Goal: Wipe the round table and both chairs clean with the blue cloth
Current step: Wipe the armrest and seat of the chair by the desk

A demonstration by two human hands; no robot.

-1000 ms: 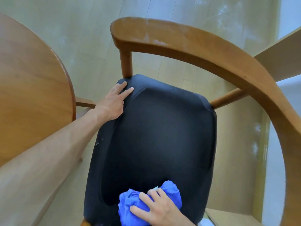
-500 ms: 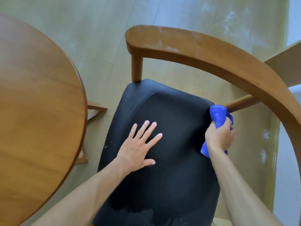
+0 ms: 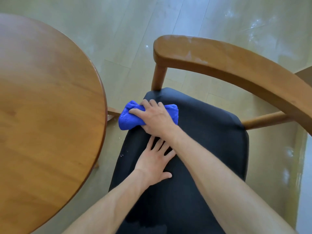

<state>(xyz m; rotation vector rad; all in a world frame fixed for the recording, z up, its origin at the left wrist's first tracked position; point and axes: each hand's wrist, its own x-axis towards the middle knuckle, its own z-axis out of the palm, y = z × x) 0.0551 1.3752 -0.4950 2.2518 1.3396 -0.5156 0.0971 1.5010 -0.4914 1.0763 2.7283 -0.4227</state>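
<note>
Now the right hand, its grip bunched around the blue cloth, has crossed from the seat's right edge to its front-left corner above the flat, released left hand, so the padded black seat seems nearly covered. The curved wooden armrest, pale-smudged, and the smooth round worktop likely remain.

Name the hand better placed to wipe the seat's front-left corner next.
Right. The right hand already grips the blue cloth at that corner of the seat; the left hand rests flat, holding nothing.
</note>
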